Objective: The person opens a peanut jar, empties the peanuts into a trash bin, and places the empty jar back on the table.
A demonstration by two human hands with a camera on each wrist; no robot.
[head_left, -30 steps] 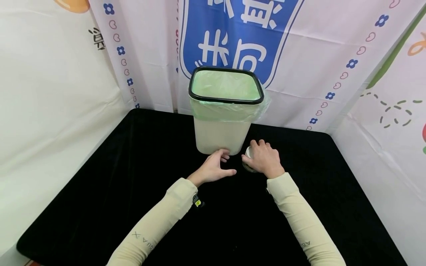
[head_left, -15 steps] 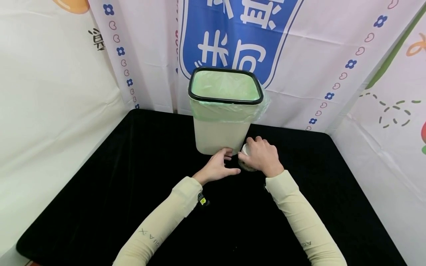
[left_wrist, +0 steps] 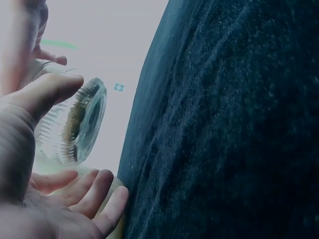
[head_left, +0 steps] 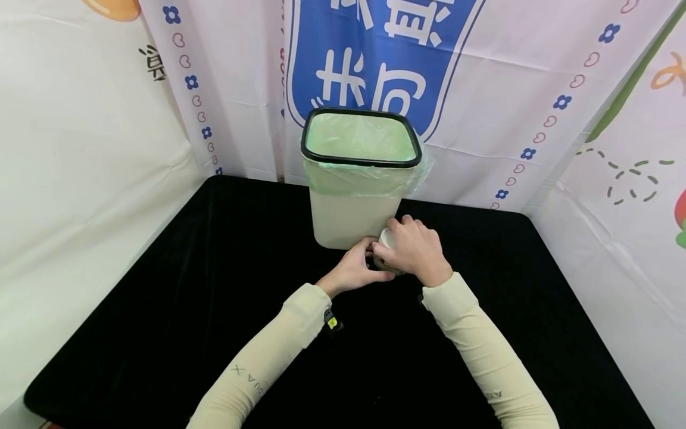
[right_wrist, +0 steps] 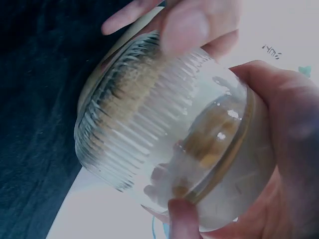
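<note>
Fingers of the left hand (head_left: 351, 272) stood wide just left of the ribbed glass jar (right_wrist: 149, 114), which the right hand (head_left: 419, 248) gripped from the right, pale lid (head_left: 386, 238) up, beside the bin (head_left: 348, 217).

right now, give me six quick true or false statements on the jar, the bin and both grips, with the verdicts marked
1. The right grip holds the jar. True.
2. The bin stands on the table. True.
3. The jar is inside the bin. False: it is outside, close to the bin's lower part.
4. The left grip is close to the jar. True.
5. The jar is solid black all over. False: its sides are see-through, with ribs.
6. The table is white. False: it is black.
</note>
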